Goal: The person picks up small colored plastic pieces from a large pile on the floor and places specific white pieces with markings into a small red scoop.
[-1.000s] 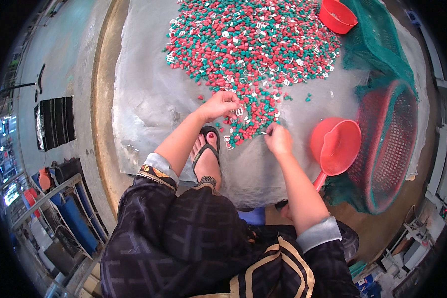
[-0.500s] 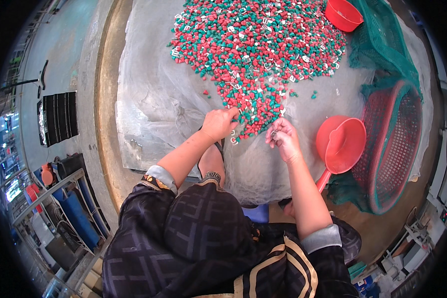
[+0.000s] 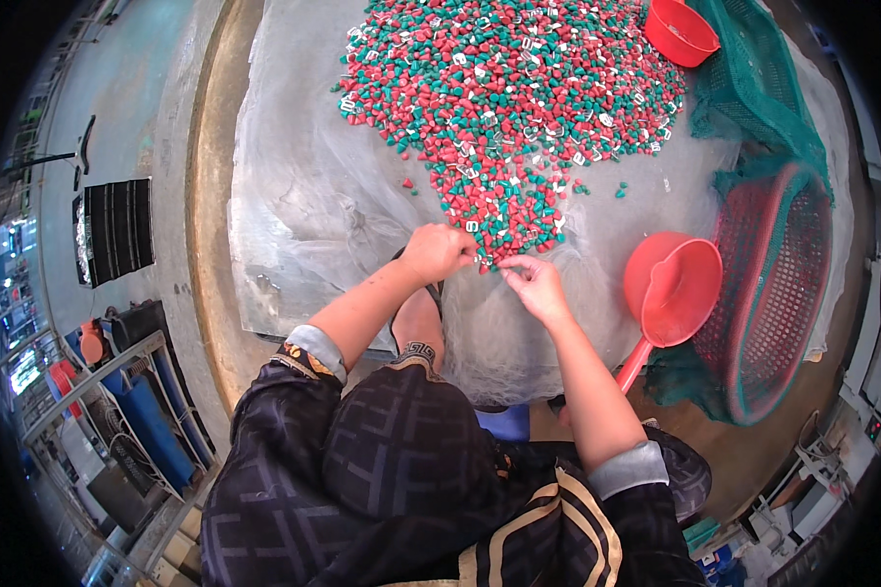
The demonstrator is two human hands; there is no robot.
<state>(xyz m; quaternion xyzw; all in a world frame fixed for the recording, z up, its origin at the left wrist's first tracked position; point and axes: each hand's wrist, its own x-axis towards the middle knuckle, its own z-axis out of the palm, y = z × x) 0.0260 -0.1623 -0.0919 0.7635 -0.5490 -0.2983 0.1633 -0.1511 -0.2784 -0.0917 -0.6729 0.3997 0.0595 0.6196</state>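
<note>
A wide heap of small red and green cone-shaped pieces (image 3: 499, 88) lies on a translucent plastic sheet (image 3: 303, 196), with white pieces, several shaped like open frames, mixed in. The heap narrows toward me, and both hands work at its near tip. My left hand (image 3: 435, 252) is closed at the tip's left edge, its fingertips pinched beside a small white piece; what they hold is too small to make out. Just to its right, my right hand (image 3: 538, 290) reaches in with thumb and forefinger drawn together in a pinch. Anything between those fingertips cannot be made out.
A red long-handled scoop (image 3: 671, 289) lies to the right of my right hand. Beyond it leans a red perforated basket (image 3: 775, 293) with green netting (image 3: 754, 93). A red bowl (image 3: 680, 34) sits at the far right of the heap. My foot (image 3: 418, 323) is near the sheet's front.
My right hand has moved left and turned its fingertips toward my left hand at the heap's tip. My left hand has shifted slightly right and nearer to me.
</note>
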